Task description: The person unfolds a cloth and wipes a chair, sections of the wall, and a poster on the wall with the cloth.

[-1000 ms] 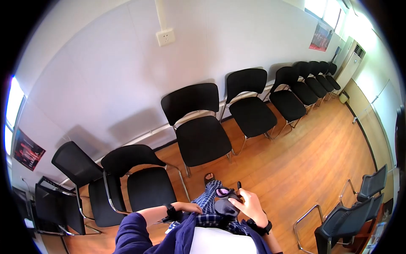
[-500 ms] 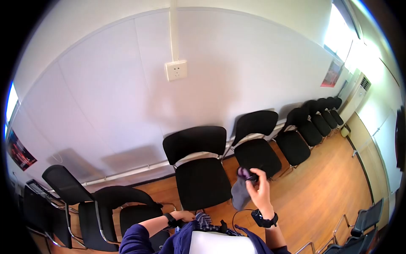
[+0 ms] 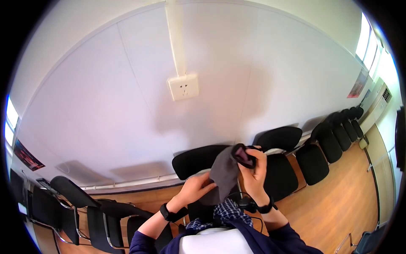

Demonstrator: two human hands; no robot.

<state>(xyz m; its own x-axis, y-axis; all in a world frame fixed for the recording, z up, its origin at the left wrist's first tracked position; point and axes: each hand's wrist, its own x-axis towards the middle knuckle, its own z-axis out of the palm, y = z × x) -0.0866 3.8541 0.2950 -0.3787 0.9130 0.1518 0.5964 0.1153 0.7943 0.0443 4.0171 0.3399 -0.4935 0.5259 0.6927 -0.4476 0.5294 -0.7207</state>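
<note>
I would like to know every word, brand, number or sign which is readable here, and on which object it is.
No text can be read in this picture.
Left poster: any print is too small and blurred to read.
Right poster: too small and slanted to read.
Wall socket: only its holes show, no lettering that I can make out.
Grey item in the hands: no readable label.

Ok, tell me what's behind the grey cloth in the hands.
Behind the grey cloth, part of a black chair backrest shows; whatever lies directly behind it is covered and can't be seen.
</note>
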